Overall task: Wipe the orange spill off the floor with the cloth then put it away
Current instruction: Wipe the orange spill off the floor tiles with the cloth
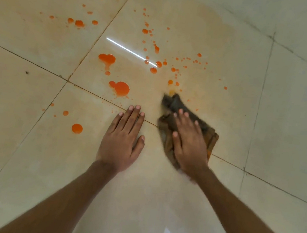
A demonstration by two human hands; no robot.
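Head view: right hand (189, 144) flat, fingers spread, pressing on the dark cloth (171, 104); palm-down grip, not closed around it. Cloth blurred, lies on the floor (284, 113) across a tile joint, its far tip touching a faint orange smear. Left hand (124, 138) flat on bare tile just beside it, holding nothing. Orange spill (121, 88) blobs and droplets scattered ahead and left, largest near left fingertips.

Soft, even daylight; a bright glare streak (130, 51) on glossy tiles (28, 149); cloth (177, 105) motion-blurred.
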